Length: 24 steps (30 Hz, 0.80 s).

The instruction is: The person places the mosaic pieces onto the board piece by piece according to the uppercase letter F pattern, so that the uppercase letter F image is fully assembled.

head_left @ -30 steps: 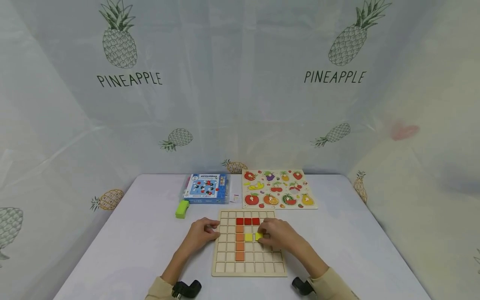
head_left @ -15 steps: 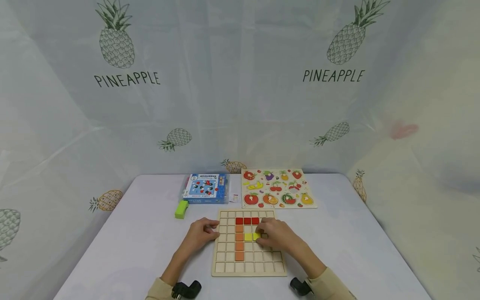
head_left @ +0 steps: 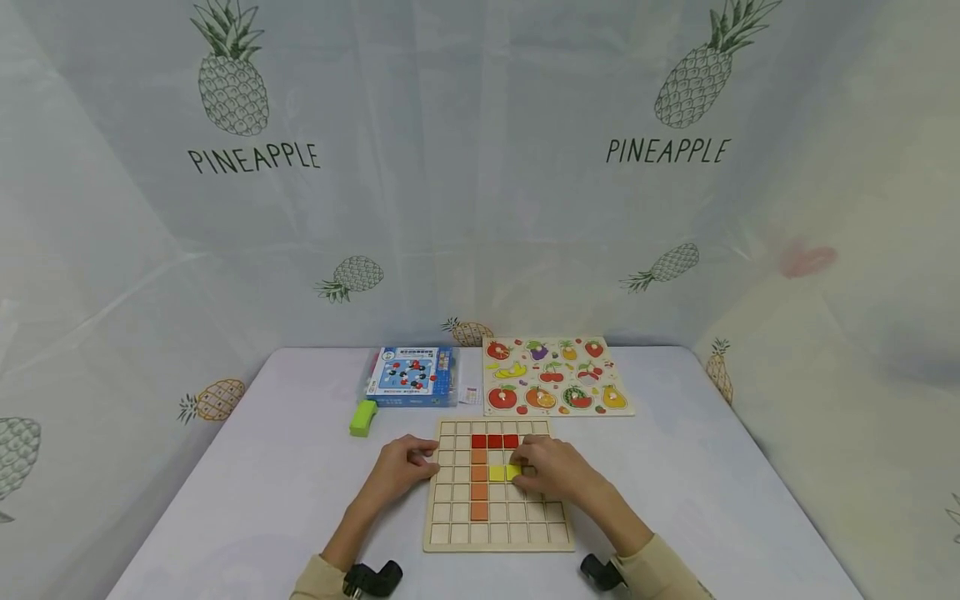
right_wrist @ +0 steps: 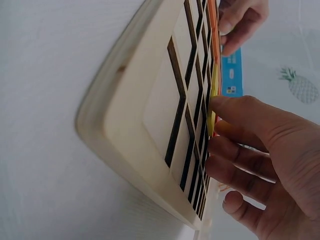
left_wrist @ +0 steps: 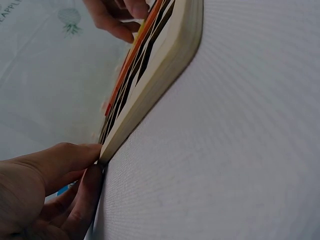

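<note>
A wooden grid board (head_left: 450, 492) lies flat on the table. Red tiles (head_left: 495, 442) form a short row in it, and orange tiles (head_left: 478, 492) run down one column. Beside that column sits one yellow tile (head_left: 497, 473). My right hand (head_left: 558, 471) pinches a second yellow tile (head_left: 512, 472) between thumb and fingers, right against the first; its right part is hidden by the fingertips. At the board's left edge, my left hand (head_left: 401, 465) holds the rim, thumb and fingers meeting at the edge in the left wrist view (left_wrist: 75, 175).
A blue boxed set (head_left: 411, 379) with a molecule picture stands at the back left, a green block (head_left: 363, 418) in front of it. Behind the board lies a fruit puzzle (head_left: 555, 377). A pineapple-print curtain (head_left: 480, 208) hangs behind the white table (head_left: 262, 483).
My right hand has shifted slightly left with the second yellow tile, closing the gap to the first one. Over the last half second hardly anything moves. The left hand stays at the board's edge.
</note>
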Motion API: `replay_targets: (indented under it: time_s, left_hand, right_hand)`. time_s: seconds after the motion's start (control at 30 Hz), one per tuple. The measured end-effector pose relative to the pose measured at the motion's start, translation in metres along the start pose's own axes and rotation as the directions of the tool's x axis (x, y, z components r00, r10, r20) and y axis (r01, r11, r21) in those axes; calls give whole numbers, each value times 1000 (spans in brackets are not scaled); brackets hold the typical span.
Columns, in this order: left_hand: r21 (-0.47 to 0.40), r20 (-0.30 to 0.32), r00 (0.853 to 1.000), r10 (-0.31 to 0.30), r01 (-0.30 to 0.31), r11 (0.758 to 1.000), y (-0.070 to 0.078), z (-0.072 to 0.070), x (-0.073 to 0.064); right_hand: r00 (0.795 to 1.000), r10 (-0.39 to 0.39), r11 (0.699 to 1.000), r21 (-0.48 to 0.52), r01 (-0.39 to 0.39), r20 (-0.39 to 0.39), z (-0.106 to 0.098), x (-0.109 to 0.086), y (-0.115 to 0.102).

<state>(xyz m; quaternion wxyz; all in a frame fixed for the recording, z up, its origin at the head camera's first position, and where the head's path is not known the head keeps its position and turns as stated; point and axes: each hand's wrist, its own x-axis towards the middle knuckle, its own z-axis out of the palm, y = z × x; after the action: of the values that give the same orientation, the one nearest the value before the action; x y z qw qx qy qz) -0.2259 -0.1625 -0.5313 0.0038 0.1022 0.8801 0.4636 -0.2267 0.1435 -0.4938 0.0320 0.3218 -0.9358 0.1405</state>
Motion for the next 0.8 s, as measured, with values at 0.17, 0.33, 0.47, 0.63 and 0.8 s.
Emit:
replay_targets:
  time_s: [0.17, 0.33, 0.47, 0.63, 0.8]
  left_hand:
    - [2, 3, 1000, -11, 11, 1000, 0, 0, 1]
    - [8, 9, 1000, -8, 8, 1000, -2, -1, 0]
    - [41, -8, 1000, 1, -1, 999, -4, -9, -3]
    - [92, -90, 996, 13, -4, 996, -2, -27, -8]
    - [253, -209, 974, 87, -33, 967, 2, -47, -13]
  right_hand:
    - [1000, 8, 1000, 0, -8, -11, 0, -4, 1]
    - [999, 52, 998, 18, -52, -7, -4, -11, 6]
    - [997, 77, 997, 21, -76, -13, -9, -17, 15]
    - [988, 137, 990, -10, -138, -77, -16, -30, 34]
    - [958, 246, 965, -61, -257, -148, -25, -42, 51]
